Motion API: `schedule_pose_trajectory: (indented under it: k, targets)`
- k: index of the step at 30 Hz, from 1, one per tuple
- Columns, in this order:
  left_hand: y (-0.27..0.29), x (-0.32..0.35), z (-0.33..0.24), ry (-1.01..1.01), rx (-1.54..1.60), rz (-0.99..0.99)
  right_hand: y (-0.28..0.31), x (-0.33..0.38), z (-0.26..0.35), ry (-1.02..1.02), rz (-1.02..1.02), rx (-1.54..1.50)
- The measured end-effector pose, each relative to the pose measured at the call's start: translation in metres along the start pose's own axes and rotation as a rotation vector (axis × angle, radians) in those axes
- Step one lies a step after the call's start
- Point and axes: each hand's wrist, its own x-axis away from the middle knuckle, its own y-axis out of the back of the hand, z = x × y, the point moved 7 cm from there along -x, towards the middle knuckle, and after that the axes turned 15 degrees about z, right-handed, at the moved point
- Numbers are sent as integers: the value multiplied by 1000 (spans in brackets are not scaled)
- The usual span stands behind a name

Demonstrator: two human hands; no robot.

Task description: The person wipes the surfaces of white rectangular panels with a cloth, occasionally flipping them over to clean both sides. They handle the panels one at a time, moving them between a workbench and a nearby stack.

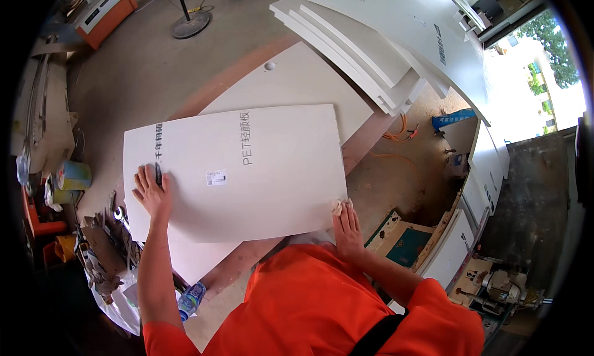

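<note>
A white board with dark printing and a small white label lies in front of me. My left hand rests flat on its left part, fingers spread. At the board's right edge, near the close corner, my right hand presses a small pale cloth under its fingers. Beneath this board lies another white board, set at an angle, with a round hole near its far corner. Both are on a reddish-brown work surface.
Several white panels are stacked at the far right. A plastic bottle stands by my left forearm, a wrench beyond it. Orange hose lies on the floor to the right. A motor-like machine sits at lower right.
</note>
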Motion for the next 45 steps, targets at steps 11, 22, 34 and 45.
schedule_pose_trajectory:
  k: [11,22,34,45]
  targets:
    - [60,97,-27,-32,1549,-631,-33,-144,256,1124,420,169]
    - [-26,305,-69,135,1768,-295,-104,-314,508,1180,496,436]
    - [-105,303,-116,283,2128,651,45,-354,79,158,-57,231]
    - [-124,284,-145,103,2243,959,12,-73,-95,-814,-22,-1041]
